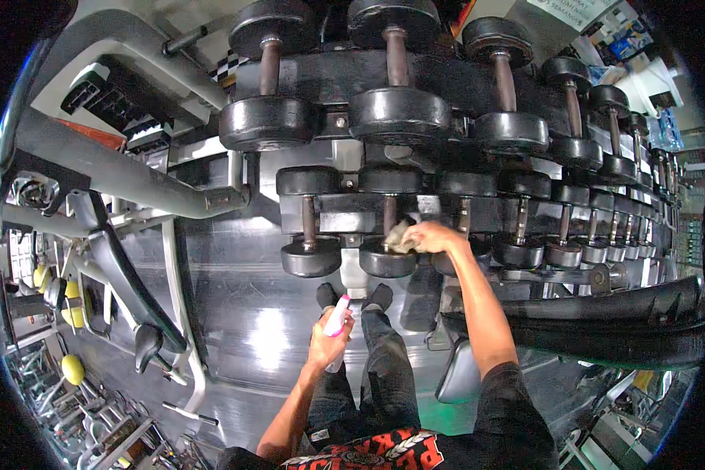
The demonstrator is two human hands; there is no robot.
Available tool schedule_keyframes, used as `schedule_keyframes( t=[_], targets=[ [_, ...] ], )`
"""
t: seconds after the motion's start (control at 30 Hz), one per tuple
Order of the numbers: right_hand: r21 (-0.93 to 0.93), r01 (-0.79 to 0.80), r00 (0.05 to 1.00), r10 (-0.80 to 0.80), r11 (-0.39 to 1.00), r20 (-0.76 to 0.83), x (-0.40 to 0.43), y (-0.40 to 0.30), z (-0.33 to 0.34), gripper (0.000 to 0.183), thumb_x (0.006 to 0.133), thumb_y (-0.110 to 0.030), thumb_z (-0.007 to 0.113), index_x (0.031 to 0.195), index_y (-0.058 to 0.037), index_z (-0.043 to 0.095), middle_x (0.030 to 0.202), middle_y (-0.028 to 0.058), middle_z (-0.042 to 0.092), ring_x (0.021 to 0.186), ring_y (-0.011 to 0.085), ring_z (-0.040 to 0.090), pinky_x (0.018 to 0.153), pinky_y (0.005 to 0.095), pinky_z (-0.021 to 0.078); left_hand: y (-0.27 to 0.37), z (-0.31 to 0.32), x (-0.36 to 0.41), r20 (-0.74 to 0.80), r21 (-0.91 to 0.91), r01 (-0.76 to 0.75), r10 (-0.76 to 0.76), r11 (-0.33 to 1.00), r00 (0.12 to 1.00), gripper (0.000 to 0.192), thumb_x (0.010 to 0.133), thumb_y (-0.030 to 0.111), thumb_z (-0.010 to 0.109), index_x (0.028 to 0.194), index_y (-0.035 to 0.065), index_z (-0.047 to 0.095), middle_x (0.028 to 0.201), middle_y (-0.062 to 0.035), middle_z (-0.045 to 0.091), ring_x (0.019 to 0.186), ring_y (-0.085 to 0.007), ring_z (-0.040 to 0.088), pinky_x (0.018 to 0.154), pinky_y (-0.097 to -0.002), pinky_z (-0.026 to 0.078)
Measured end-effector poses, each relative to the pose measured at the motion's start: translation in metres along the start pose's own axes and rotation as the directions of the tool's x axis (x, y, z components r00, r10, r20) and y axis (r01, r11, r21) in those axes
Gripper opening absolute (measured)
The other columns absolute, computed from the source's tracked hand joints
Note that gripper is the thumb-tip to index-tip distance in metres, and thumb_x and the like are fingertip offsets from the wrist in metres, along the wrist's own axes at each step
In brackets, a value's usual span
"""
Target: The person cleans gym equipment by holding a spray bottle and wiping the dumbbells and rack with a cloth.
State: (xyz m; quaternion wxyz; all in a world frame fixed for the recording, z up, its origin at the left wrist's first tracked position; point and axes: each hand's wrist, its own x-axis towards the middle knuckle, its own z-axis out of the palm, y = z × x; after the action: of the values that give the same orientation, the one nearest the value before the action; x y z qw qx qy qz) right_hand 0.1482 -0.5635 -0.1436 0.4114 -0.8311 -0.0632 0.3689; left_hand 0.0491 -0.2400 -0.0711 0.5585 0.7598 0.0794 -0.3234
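Observation:
In my left hand is a white spray bottle with a pink nozzle, held low in front of my legs. My right hand reaches forward with a crumpled pale cloth in its fingers. The cloth lies against a black round-headed dumbbell on the lower tier, where its brown handle meets the near head. To the left of it sits another dumbbell. A third dumbbell stands to the right, its near head partly hidden by my right wrist.
A dumbbell rack carries larger dumbbells on its upper tier. Grey-framed exercise machine and its black pad stand left. A long black padded piece and a bench seat are at right. The dark floor reflects light.

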Motion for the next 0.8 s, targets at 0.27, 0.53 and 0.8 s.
schedule_keyframes(
  t=[0.27, 0.53, 0.8],
  targets=[
    [0.054, -0.227, 0.902, 0.231, 0.972, -0.366, 0.037, 0.058, 0.064, 0.034, 0.08, -0.009, 0.053, 0.112, -0.0135, 0.062, 0.103, 0.013, 0.065, 0.097, 0.0299, 0.062, 0.084, 0.0374, 0.0487, -0.003, 0.008, 0.004, 0.01, 0.039, -0.082, 0.082, 0.996, 0.997, 0.016, 0.083, 0.01, 0.062, 0.097, 0.0031, 0.06, 0.079, -0.0061, 0.063, 0.064, -0.0114, 0.06, 0.057, -0.0271, 0.05],
    [-0.22, -0.175, 0.954, 0.111, 0.96, -0.278, 0.01, -0.056, 0.049, 0.032, 0.074, -0.008, 0.055, 0.102, -0.0173, 0.066, 0.098, 0.0104, 0.067, 0.091, 0.0312, 0.063, 0.08, 0.0416, 0.0512, 0.007, 0.002, 0.001, -0.063, 0.037, -0.113, 0.115, 0.993, 0.991, 0.017, 0.084, 0.008, 0.062, 0.099, 0.0016, 0.058, 0.073, -0.0053, 0.06, 0.058, -0.0102, 0.058, 0.05, -0.0273, 0.048],
    [-0.165, -0.184, 0.949, 0.131, 0.969, -0.288, 0.113, -0.048, 0.101, 0.02, 0.08, -0.018, 0.056, 0.096, -0.0206, 0.068, 0.096, 0.0135, 0.067, 0.092, 0.0327, 0.064, 0.08, 0.0446, 0.0504, 0.006, 0.017, 0.004, -0.048, 0.006, -0.15, 0.15, 0.989, 0.987, 0.019, 0.084, 0.007, 0.063, 0.101, 0.0, 0.058, 0.08, -0.0058, 0.061, 0.06, -0.0097, 0.058, 0.052, -0.0256, 0.049]
  ],
)
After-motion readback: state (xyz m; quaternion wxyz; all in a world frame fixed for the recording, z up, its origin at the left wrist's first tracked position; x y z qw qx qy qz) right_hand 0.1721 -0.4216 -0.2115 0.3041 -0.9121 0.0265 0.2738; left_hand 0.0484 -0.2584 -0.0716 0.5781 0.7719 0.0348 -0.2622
